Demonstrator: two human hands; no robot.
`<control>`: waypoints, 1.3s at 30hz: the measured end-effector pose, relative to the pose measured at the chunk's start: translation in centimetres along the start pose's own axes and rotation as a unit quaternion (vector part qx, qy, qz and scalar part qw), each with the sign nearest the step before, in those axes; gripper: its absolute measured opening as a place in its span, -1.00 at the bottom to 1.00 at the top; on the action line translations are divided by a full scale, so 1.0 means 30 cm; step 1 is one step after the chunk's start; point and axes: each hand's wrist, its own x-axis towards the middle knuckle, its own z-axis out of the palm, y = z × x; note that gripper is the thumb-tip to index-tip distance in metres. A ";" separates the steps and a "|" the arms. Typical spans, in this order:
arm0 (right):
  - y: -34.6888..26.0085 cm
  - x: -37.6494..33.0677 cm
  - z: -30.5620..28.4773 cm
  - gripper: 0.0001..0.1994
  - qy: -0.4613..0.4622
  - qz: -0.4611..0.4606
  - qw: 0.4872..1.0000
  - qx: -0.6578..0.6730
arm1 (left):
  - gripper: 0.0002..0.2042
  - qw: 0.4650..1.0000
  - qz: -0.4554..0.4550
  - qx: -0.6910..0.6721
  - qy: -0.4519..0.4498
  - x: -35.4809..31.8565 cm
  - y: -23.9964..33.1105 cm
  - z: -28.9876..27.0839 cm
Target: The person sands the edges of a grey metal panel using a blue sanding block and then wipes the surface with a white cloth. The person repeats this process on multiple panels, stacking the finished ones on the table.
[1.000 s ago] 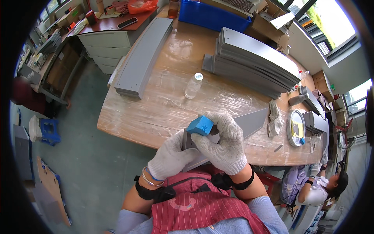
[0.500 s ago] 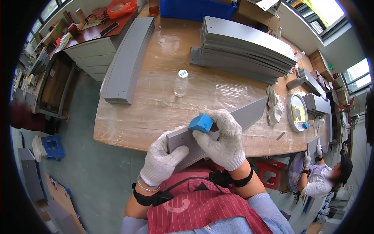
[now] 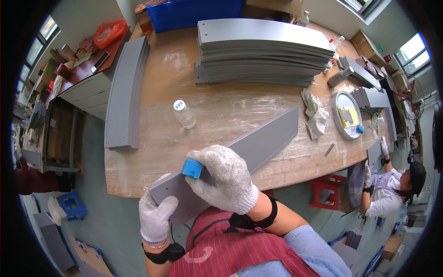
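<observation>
A long, thin grey panel [image 3: 265,141] slants across the table's front edge, its near left end in my hands and its far end over the tabletop. My left hand [image 3: 157,214], in a white knit glove, is closed on that end, thumb on the upper face beside a small hole. My right hand [image 3: 224,177], gloved too, pinches a small blue block [image 3: 192,169] at the panel's far long edge, a little in from the end. Part of the panel is hidden under my right hand. Beyond stands a clear bottle with a white cap [image 3: 179,105].
Stacks of grey panels lie at the left [image 3: 124,97] and back [image 3: 263,51] of the film-covered table [image 3: 161,159]. To the right are a crumpled white cloth [image 3: 315,113] and a round lid [image 3: 339,121]. A co-worker [image 3: 387,191] sits at the right, near a red stool [image 3: 325,187].
My view has turned, so the table's things sit elsewhere in the picture. My right hand has rolled, its back now more upward, with the blue block still at the panel's edge.
</observation>
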 end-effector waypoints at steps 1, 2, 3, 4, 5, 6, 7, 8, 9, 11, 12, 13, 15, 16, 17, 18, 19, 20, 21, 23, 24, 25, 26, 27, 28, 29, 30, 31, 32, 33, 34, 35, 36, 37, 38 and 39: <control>0.041 -0.006 -0.024 -0.61 0.015 0.019 0.999 -0.025 | -0.50 1.000 0.000 0.019 0.016 0.004 -0.011 -0.016; 0.089 -0.012 -0.062 -0.61 0.031 0.037 0.998 -0.051 | -0.49 0.999 0.008 0.026 0.024 0.010 -0.015 -0.021; 0.138 -0.018 -0.099 -0.63 0.043 0.067 0.993 -0.090 | -0.48 0.999 0.016 0.032 0.034 0.009 -0.015 -0.027; 0.194 -0.025 -0.147 -0.68 0.064 0.124 0.982 -0.125 | -0.48 0.998 0.023 0.038 0.040 0.015 -0.018 -0.030; 0.249 -0.029 -0.201 -0.72 0.104 0.135 0.974 -0.148 | -0.46 0.997 0.020 0.041 0.055 0.022 -0.027 -0.037; 0.340 -0.043 -0.247 -0.74 0.146 0.150 0.965 -0.160 | -0.46 0.997 0.021 0.041 0.056 0.030 -0.027 -0.037; 0.392 -0.050 -0.296 -0.76 0.176 0.194 0.944 -0.201 | -0.46 0.997 0.024 0.041 0.057 0.041 -0.025 -0.032; 0.432 -0.056 -0.336 -0.76 0.188 0.226 0.938 -0.182 | -0.46 0.997 0.028 0.039 0.060 0.052 -0.025 -0.030; 0.437 -0.049 -0.344 -0.75 0.204 0.215 0.941 -0.162 | -0.46 0.996 0.029 0.048 0.063 0.060 -0.027 -0.033; 0.394 -0.023 -0.315 -0.73 0.201 0.168 0.959 -0.104 | -0.45 0.995 0.032 0.064 0.069 0.072 -0.033 -0.047; 0.348 -0.001 -0.274 -0.72 0.180 0.129 0.973 -0.069 | -0.45 0.995 0.037 0.061 0.073 0.073 -0.037 -0.058; 0.307 0.022 -0.241 -0.70 0.137 0.082 0.985 -0.067 | -0.45 0.994 0.042 0.059 0.076 0.075 -0.037 -0.066; 0.262 0.033 -0.188 -0.67 0.074 0.031 0.995 -0.062 | -0.44 0.994 0.051 0.042 0.091 0.077 -0.036 -0.041; 0.267 0.032 -0.182 -0.65 0.055 0.026 0.997 -0.055 | -0.44 0.994 0.056 0.046 0.077 0.083 -0.036 -0.038; 0.289 0.025 -0.203 -0.65 0.059 0.038 0.996 -0.062 | -0.45 0.995 0.061 0.050 0.063 0.090 -0.037 -0.044; 0.318 0.020 -0.217 -0.65 0.060 0.048 0.995 -0.064 | -0.45 0.995 0.068 0.054 0.055 0.092 -0.039 -0.057; 0.351 0.012 -0.227 -0.65 0.059 0.060 0.994 -0.067 | -0.47 0.993 0.072 0.061 0.064 0.100 -0.047 -0.067; 0.382 0.007 -0.251 -0.66 0.071 0.076 0.991 -0.084 | -0.46 0.992 0.044 0.092 0.072 0.098 -0.047 -0.076; 0.414 0.001 -0.284 -0.66 0.080 0.090 0.988 -0.099 | -0.46 0.989 0.017 0.121 0.085 0.090 -0.024 -0.071; 0.496 -0.013 -0.357 -0.67 0.110 0.107 0.979 -0.138 | -0.46 0.983 -0.011 0.154 0.102 0.092 -0.017 -0.064; 0.537 -0.015 -0.399 -0.68 0.122 0.123 0.973 -0.153 | -0.47 0.981 -0.013 0.156 0.110 0.093 -0.019 -0.077; 0.589 -0.026 -0.434 -0.70 0.142 0.138 0.966 -0.169 | -0.48 0.980 -0.013 0.159 0.117 0.096 -0.021 -0.087; 0.644 -0.039 -0.468 -0.72 0.161 0.154 0.957 -0.184 | -0.48 0.981 -0.009 0.156 0.112 0.098 -0.025 -0.092; 0.692 -0.048 -0.509 -0.74 0.168 0.181 0.948 -0.200 | -0.48 0.982 -0.004 0.153 0.112 0.092 -0.029 -0.099; 0.743 -0.058 -0.558 -0.75 0.176 0.209 0.938 -0.216 | -0.48 0.982 0.001 0.152 0.109 0.091 -0.027 -0.100; 0.783 -0.061 -0.593 -0.75 0.196 0.225 0.928 -0.224 | -0.48 0.985 0.002 0.139 0.106 0.094 -0.040 -0.124; 0.839 -0.071 -0.635 -0.74 0.216 0.245 0.919 -0.223 | -0.48 0.985 0.002 0.135 0.106 0.091 -0.040 -0.125; 0.893 -0.079 -0.685 -0.74 0.221 0.269 0.905 -0.244 | -0.48 0.986 0.003 0.131 0.105 0.091 -0.040 -0.120; 0.944 -0.086 -0.731 -0.73 0.226 0.293 0.890 -0.266 | -0.48 0.985 0.003 0.133 0.110 0.093 -0.040 -0.118; 0.994 -0.092 -0.769 -0.73 0.234 0.314 0.869 -0.302 | -0.48 0.984 0.001 0.134 0.114 0.094 -0.041 -0.116; 1.041 -0.102 -0.805 -0.73 0.242 0.333 0.846 -0.339 | -0.47 0.984 0.000 0.134 0.118 0.096 -0.041 -0.113; 1.085 -0.132 -0.845 -0.72 0.245 0.345 0.845 -0.327 | -0.47 0.984 -0.003 0.132 0.116 0.099 -0.042 -0.111; 1.086 -0.132 -0.859 -0.71 0.247 0.347 0.855 -0.296 | -0.47 0.984 -0.004 0.130 0.121 0.096 -0.044 -0.111; 1.072 -0.121 -0.865 -0.71 0.247 0.347 0.866 -0.263 | -0.46 0.983 -0.004 0.128 0.129 0.089 -0.044 -0.104; 1.055 -0.106 -0.869 -0.71 0.245 0.346 0.876 -0.230 | -0.48 0.984 -0.005 0.124 0.126 0.087 -0.046 -0.093; 1.030 -0.088 -0.853 -0.70 0.238 0.352 0.881 -0.210 | -0.50 0.985 -0.005 0.123 0.124 0.089 -0.037 -0.083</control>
